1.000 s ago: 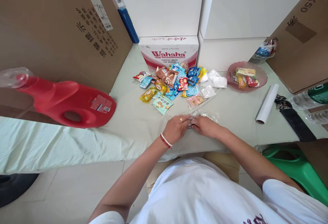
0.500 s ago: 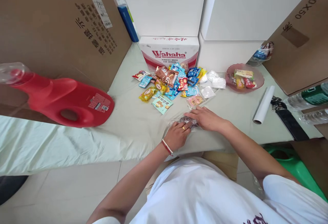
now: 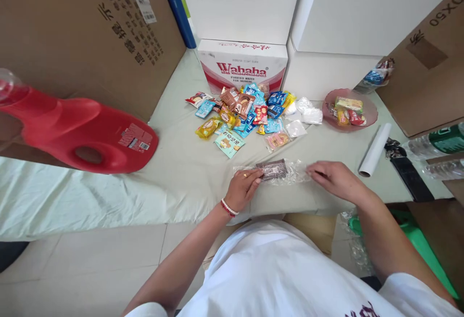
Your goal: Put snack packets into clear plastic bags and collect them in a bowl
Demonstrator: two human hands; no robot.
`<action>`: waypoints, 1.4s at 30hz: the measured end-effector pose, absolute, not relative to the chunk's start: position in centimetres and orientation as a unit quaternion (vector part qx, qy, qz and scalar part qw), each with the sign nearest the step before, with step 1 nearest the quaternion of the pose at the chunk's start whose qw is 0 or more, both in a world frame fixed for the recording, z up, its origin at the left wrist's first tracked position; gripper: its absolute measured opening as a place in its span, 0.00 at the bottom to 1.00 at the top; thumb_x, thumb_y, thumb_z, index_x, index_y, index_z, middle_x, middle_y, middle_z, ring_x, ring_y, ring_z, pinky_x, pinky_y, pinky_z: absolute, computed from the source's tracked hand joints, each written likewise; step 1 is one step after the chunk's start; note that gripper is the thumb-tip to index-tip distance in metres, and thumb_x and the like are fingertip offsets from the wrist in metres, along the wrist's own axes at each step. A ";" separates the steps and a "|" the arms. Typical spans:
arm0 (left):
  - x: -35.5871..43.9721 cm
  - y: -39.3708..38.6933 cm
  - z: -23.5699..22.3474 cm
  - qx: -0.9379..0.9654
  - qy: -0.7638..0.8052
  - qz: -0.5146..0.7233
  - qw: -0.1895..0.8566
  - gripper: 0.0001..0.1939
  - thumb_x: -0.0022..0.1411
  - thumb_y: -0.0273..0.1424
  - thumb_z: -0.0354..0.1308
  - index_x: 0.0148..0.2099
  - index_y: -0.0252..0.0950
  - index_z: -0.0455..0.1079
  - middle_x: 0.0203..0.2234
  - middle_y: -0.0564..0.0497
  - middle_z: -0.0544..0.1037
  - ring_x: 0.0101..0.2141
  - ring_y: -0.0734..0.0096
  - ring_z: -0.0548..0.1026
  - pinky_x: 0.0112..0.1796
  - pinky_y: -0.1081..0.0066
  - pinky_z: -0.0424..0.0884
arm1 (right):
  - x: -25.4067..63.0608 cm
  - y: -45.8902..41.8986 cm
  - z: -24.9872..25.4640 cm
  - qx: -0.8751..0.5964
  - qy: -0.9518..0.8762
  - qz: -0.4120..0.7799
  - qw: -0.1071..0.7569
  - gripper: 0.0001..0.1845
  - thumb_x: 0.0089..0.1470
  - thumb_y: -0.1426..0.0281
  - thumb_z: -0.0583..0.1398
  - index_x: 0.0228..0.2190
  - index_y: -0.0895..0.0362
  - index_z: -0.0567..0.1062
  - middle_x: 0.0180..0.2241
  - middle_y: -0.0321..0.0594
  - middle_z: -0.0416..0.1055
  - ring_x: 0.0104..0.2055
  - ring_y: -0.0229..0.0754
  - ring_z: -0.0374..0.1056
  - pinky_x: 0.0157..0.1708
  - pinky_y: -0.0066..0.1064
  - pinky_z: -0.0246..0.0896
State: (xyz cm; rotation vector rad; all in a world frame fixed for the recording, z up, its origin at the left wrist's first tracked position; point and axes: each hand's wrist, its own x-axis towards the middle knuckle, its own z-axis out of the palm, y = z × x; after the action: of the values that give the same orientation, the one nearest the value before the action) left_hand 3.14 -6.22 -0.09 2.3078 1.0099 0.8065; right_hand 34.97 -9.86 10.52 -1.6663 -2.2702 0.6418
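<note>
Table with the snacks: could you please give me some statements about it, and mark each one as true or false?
1. The left hand touches the clear wrapper around a dark packet. True.
2. The pink bowl is empty. False: it holds wrapped snacks.
3. The Wahaha box stands behind the snack pile. True.
4. The red jug is right of the snack pile. False: it is on the left.

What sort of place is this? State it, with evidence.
Likely a storage corner in a home or small shop: snack packets on a cloth-covered table, a Wahaha carton and a big cardboard box.
</note>
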 end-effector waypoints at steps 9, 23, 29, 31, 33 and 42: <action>2.3 -7.0 0.5 0.743 0.609 0.253 0.115 0.17 0.59 0.35 0.63 0.51 0.38 0.75 0.59 0.37 0.71 0.61 0.38 0.63 0.56 0.40 0.63 | 25.4 -5.0 4.7 -0.498 -0.819 0.260 0.119 0.16 0.61 0.69 0.62 0.50 0.49 0.80 0.43 0.43 0.71 0.42 0.43 0.67 0.41 0.31 0.63; 10.5 -6.5 3.6 0.810 0.474 0.223 0.263 0.13 0.67 0.27 0.49 0.42 0.37 0.76 0.43 0.43 0.79 0.44 0.59 0.74 0.46 0.59 0.70 | 28.6 -7.1 4.4 -0.592 -0.744 0.227 0.211 0.21 0.61 0.76 0.58 0.55 0.55 0.73 0.47 0.48 0.71 0.49 0.48 0.66 0.50 0.39 0.63; 10.3 -8.1 3.1 0.864 0.465 0.165 0.102 0.14 0.63 0.26 0.55 0.49 0.42 0.74 0.58 0.44 0.74 0.59 0.49 0.67 0.52 0.48 0.64 | 32.3 -9.6 2.8 -0.691 -0.693 0.129 0.159 0.10 0.60 0.66 0.62 0.42 0.56 0.78 0.55 0.55 0.66 0.59 0.59 0.57 0.53 0.49 0.61; 10.3 -8.1 2.8 0.880 0.437 0.163 0.092 0.15 0.64 0.24 0.54 0.51 0.43 0.73 0.61 0.45 0.72 0.61 0.52 0.66 0.55 0.46 0.61 | 32.9 -9.4 3.4 -0.693 -0.686 0.163 0.151 0.07 0.62 0.68 0.59 0.39 0.55 0.76 0.48 0.51 0.71 0.49 0.52 0.65 0.46 0.40 0.62; 10.3 -8.1 2.6 0.888 0.424 0.158 0.084 0.16 0.66 0.23 0.52 0.52 0.43 0.72 0.61 0.45 0.73 0.60 0.54 0.68 0.56 0.44 0.59 | 32.7 -8.6 4.7 -0.704 -0.665 0.194 0.155 0.07 0.63 0.66 0.57 0.39 0.55 0.75 0.36 0.43 0.74 0.37 0.46 0.68 0.37 0.33 0.59; 8.9 -7.1 1.8 0.876 0.392 0.199 0.197 0.21 0.58 0.20 0.54 0.52 0.38 0.75 0.52 0.38 0.79 0.61 0.49 0.69 0.58 0.40 0.63 | 23.7 -4.4 6.8 -0.636 -0.738 0.207 0.091 0.14 0.68 0.70 0.51 0.35 0.57 0.75 0.38 0.45 0.72 0.35 0.41 0.67 0.34 0.30 0.55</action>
State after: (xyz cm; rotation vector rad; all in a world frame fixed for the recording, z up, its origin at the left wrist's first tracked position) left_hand 8.91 -7.08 1.77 2.4532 1.0962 0.5566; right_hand 23.73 -4.38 6.82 -1.8899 -2.1931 0.6159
